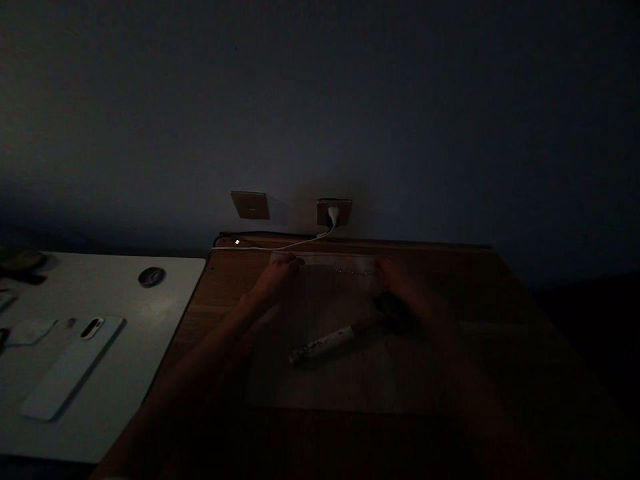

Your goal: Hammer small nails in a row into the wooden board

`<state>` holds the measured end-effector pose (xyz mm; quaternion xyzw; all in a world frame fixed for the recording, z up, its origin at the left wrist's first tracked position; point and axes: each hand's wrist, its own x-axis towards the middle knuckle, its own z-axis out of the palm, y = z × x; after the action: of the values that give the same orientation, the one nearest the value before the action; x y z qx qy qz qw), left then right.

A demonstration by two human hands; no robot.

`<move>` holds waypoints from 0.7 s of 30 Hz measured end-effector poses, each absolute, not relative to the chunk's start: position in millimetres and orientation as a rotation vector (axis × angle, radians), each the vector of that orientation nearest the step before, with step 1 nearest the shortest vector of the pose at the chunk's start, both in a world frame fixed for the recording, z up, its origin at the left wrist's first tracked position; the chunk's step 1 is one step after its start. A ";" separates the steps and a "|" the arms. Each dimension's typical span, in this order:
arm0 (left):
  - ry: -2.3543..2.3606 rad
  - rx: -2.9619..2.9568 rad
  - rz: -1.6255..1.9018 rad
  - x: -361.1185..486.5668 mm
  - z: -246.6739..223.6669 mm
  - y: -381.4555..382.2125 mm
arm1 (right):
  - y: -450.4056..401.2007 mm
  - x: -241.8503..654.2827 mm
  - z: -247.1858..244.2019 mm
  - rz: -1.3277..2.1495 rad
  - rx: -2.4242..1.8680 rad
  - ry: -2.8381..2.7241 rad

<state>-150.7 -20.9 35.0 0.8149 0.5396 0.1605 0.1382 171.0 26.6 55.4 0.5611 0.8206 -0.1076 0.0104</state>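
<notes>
In dim light a pale, thin sheet point(320, 383), paper or cloth, lies on the wooden tabletop. My left hand point(283, 267) is at its far left corner, fingers curled closed on the edge. At the far right corner my right hand point(393, 273) is closed on the edge too, its fingers partly lost in shadow. Between my forearms a hammer-like tool point(327, 340) rests on the sheet, its pale, dark-speckled handle pointing to the near left. Its dark head is near my right wrist and hard to make out. A short row of tiny shiny bits point(353, 272) lies near the far edge.
A wall socket point(341, 212) holds a white plug point(333, 215), whose cable point(285, 247) runs left along the table's back edge. Beside it is another wall plate point(251, 205). On the white table point(150, 340) at left lie a phone point(70, 370) and a dark ring-shaped object point(151, 277).
</notes>
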 end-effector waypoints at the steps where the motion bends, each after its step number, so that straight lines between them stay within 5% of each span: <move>1: 1.542 2.364 0.459 -150.5 35.9 -17.9 | 26.5 170.1 58.1 -0.335 1.741 2.566; 21: 1.439 2.593 0.145 -131.3 41.8 -0.7 | 27.0 131.0 74.9 -0.512 1.607 2.659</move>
<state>-131.3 -0.7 41.8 0.8702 0.4827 0.0486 0.0861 131.0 27.0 74.9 0.5104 0.8444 -0.1626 -0.0038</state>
